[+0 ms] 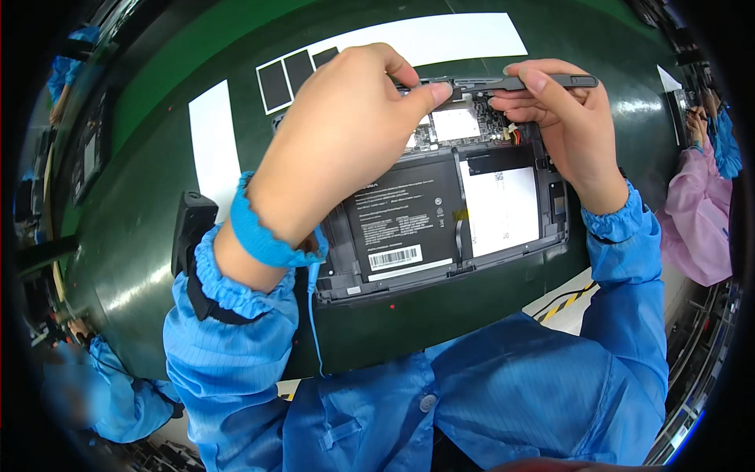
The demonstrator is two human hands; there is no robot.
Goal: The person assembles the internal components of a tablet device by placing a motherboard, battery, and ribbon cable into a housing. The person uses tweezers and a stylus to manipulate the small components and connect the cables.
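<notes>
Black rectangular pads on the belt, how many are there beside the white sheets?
3, side by side left of the long white sheet: left pad, middle pad, right pad, partly hidden by the left hand.

free: glossy dark green bench (141, 236) left of the opened black laptop base (440, 228) | blocked: black upright holder (191, 228) at left edge; both hands crowd the far rim

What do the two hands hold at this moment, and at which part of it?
Both hold one long, thin dark strip over the opened device: left hand pinches its left end, right hand grips near the middle.
</notes>
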